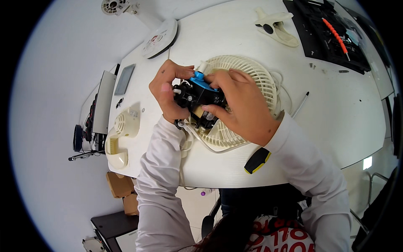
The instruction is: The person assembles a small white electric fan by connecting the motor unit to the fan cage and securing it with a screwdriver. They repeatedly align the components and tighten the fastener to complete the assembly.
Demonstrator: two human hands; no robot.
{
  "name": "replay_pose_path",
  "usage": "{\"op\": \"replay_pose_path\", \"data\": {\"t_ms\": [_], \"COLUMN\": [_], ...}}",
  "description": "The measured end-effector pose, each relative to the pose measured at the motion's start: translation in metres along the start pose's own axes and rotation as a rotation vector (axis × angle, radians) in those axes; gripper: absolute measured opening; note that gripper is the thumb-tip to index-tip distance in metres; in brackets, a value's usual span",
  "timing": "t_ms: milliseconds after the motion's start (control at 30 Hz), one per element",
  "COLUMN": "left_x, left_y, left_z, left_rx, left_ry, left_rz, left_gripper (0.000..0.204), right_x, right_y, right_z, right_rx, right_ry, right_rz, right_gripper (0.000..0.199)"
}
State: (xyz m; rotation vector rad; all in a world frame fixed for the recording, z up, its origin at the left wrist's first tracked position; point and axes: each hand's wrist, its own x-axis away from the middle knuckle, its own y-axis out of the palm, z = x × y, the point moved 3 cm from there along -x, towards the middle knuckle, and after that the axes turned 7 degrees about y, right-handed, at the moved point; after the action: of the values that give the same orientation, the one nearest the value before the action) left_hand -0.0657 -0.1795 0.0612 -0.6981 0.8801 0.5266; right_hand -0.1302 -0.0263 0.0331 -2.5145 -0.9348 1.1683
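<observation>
Both hands are closed around a black fan motor unit (205, 98) with a bright blue piece (199, 80) on its top side. My left hand (164, 90) grips its left end, thumb and fingers bent about it. My right hand (247, 105) holds it from the right, fingertips near the blue piece and thumb lower down. Beneath the unit lies a round cream fan grille (262, 75), partly covered by my hands. A white cable (218, 151) runs from below the motor across the grille's near edge. Close to my right wrist rests a black and yellow tool handle (257, 161).
A thin metal shaft (300, 105) shows beyond my right forearm. Cream housing parts (127, 122) and a grey flat device (124, 80) lie left. A round white base (161, 38) stands far left; a cream bracket (277, 29), loose screws (312, 66) and a black tray (310, 33) sit far right.
</observation>
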Motion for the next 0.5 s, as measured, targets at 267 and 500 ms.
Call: {"op": "replay_pose_path", "data": {"t_ms": [267, 500], "left_x": [0.0015, 0.0007], "left_y": [-0.0005, -0.0021], "left_z": [-0.0003, 0.0026], "left_rx": [-0.008, -0.057], "left_ry": [-0.008, 0.014], "left_rz": [-0.009, -0.004], "left_gripper": [0.065, 0.067], "right_x": [0.0021, 0.0031], "right_y": [0.0015, -0.0057], "right_z": [0.0016, -0.0052], "right_rx": [-0.072, -0.032], "right_ry": [0.053, 0.086], "right_rz": [-0.04, 0.061], "right_gripper": [0.036, 0.037]}}
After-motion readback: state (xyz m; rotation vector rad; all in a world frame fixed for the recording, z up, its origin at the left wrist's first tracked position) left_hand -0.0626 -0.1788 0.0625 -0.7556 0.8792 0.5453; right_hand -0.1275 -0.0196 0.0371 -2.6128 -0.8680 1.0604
